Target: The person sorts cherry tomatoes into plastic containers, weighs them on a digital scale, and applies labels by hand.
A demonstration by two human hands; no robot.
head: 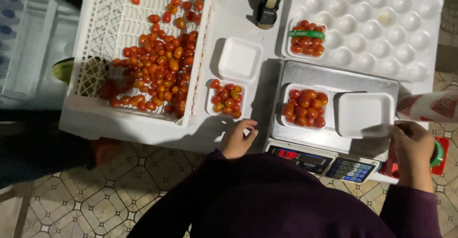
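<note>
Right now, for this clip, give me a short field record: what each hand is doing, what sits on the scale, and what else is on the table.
left hand: left hand rests on the table edge, empty, just below a filled tray of tomatoes
right hand: right hand at the scale's right edge, by a green roll; grip unclear
scale: scale carries a filled tomato tray and an empty white tray
crate: white crate of loose cherry tomatoes
other: empty tray, banded tray, moulded white foam sheet, tape dispenser

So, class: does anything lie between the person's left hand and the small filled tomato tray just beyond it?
Nothing visible does. The left hand rests at the table edge, and only bare white table separates it from the tomato tray.
</note>
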